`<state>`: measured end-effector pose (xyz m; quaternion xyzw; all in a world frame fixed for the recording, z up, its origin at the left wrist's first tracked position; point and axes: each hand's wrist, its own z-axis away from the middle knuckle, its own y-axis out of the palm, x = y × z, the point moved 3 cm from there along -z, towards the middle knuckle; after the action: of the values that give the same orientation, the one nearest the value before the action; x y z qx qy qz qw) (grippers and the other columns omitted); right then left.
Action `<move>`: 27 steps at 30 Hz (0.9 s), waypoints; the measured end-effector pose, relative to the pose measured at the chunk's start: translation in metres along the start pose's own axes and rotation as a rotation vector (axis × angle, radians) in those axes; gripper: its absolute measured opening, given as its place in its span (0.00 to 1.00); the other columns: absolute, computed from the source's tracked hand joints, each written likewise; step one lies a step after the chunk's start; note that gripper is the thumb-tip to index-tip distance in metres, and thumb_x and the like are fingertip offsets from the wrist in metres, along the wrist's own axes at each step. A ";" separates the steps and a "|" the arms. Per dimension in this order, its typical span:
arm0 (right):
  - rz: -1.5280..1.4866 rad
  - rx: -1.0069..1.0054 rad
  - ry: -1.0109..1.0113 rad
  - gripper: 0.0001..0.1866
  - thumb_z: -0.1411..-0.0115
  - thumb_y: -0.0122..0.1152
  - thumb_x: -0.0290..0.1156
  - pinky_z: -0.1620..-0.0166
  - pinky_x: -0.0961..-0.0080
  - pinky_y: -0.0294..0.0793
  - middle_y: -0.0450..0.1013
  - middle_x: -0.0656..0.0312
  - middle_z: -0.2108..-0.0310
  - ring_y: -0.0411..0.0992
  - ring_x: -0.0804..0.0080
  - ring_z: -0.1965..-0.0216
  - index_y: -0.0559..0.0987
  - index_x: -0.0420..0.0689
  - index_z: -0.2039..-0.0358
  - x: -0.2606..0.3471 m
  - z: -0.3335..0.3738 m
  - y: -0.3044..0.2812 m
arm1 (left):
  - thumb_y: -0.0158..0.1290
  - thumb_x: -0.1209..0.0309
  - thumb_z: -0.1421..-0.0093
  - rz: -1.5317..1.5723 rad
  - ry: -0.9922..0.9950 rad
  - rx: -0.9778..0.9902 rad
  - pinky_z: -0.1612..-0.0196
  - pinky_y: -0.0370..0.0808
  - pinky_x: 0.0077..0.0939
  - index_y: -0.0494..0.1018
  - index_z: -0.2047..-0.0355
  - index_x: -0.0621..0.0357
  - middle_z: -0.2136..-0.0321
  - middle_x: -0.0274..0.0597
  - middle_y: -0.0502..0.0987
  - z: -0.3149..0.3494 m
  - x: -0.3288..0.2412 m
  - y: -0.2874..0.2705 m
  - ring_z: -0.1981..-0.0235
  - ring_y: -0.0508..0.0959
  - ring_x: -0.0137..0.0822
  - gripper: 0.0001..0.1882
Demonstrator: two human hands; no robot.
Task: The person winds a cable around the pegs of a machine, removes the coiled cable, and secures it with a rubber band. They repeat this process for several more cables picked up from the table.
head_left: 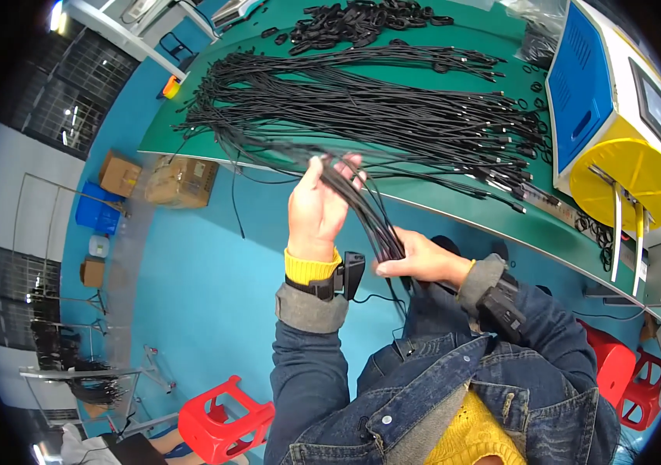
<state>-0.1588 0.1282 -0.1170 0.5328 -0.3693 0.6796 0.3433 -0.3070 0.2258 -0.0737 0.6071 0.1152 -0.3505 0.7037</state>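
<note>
A bundle of thin black cables (369, 218) hangs between my hands just off the near edge of the table. My left hand (319, 208), palm up, has the upper part of the bundle between its thumb and curled fingers; that end is blurred. Lower down and to the right, my right hand (422, 260) is closed round the same bundle, its thumb on top, with loose ends dangling below. Beyond them a wide pile of black cables (361, 105) lies lengthwise on the green table (493, 32), many with small light-coloured plug tips at the right.
A heap of black loops (361, 22) lies at the table's back. On the right stands a blue and white machine (585, 81) with a yellow disc (631, 186). Red stools (226, 418) stand on the floor, and cardboard boxes (181, 182) sit to the left.
</note>
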 end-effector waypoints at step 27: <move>1.263 -0.515 -0.169 0.46 0.60 0.67 0.49 0.41 0.51 0.48 0.52 0.44 0.42 0.49 0.49 0.40 0.59 0.43 0.43 0.024 -0.055 -0.119 | 0.53 0.57 0.45 -0.672 0.219 -0.818 0.88 0.62 0.22 0.67 0.65 0.58 0.79 0.43 0.70 -0.174 -0.184 -0.126 0.86 0.70 0.33 0.18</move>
<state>-0.0869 0.2363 -0.0860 0.1680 -0.7844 0.5961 -0.0328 -0.4748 0.4515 -0.1036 0.2465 0.5027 -0.4176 0.7157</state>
